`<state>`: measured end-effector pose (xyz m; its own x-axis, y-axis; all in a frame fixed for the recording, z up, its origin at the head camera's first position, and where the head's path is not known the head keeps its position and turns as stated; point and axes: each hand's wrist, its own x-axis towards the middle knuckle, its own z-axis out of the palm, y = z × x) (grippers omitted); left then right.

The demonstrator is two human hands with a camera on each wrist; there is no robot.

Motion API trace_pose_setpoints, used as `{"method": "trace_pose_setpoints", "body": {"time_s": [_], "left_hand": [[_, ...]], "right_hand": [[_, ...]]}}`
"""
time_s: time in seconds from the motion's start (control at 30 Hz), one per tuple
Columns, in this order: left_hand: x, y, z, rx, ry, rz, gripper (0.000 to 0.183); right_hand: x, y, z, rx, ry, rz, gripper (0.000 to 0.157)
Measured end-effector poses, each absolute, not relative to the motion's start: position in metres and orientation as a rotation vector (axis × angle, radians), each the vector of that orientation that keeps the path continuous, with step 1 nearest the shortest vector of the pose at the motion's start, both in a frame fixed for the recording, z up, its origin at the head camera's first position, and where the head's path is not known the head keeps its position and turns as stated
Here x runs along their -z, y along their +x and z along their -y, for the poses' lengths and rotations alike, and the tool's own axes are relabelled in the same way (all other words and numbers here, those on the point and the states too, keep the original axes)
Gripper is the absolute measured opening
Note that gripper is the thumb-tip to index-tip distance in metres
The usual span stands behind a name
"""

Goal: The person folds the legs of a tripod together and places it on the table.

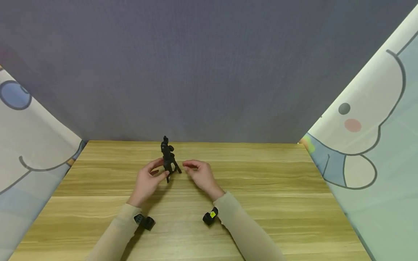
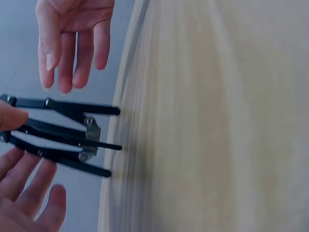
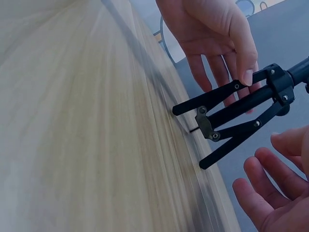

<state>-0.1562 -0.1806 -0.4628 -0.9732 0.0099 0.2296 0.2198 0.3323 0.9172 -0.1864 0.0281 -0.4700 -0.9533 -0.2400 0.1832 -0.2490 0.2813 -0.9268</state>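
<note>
A small black tripod (image 1: 168,157) stands upright between the two hands, legs spread and pointing down. My left hand (image 1: 147,183) holds it low on its left side, thumb at a leg and fingers behind. In the right wrist view, that thumb presses the tripod (image 3: 241,105) near a leg joint. A metal bracket (image 2: 91,131) links the legs in the left wrist view. Just right of the tripod, my right hand (image 1: 203,176) is held apart from it, fingers loosely bent and holding nothing. Whether all the feet touch the table cannot be made out.
The wood-grain table (image 1: 261,188) spreads out around the hands. Behind it rises a plain grey wall (image 1: 202,72). Cartoon-printed panels flank the left side (image 1: 39,137) and right side (image 1: 369,145). Each wrist carries a small black camera (image 1: 148,223).
</note>
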Motion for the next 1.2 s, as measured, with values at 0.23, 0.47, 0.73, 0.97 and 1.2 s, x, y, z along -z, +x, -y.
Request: {"method": "trace_pose_setpoints", "body": {"time_s": [0.23, 0.47, 0.73, 0.97, 1.2], "left_hand": [[0.441, -0.151, 0.18, 1.813, -0.33, 2.428, 0.05], [0.441, -0.154, 0.181, 1.791, -0.364, 2.491, 0.05], [0.441, -0.156, 0.181, 1.839, -0.339, 2.478, 0.051], [0.464, -0.167, 0.187, 1.953, -0.31, 2.415, 0.051], [0.469, -0.168, 0.189, 1.934, -0.284, 2.446, 0.052]], "right_hand": [[0.472, -0.185, -0.018, -1.848, 0.501, 2.496, 0.019], [0.476, -0.186, -0.011, -1.857, 0.468, 2.505, 0.02], [0.479, -0.186, -0.005, -1.803, 0.448, 2.507, 0.017], [0.483, -0.186, -0.002, -1.821, 0.422, 2.497, 0.014], [0.486, -0.188, -0.003, -1.844, 0.443, 2.484, 0.014]]}}
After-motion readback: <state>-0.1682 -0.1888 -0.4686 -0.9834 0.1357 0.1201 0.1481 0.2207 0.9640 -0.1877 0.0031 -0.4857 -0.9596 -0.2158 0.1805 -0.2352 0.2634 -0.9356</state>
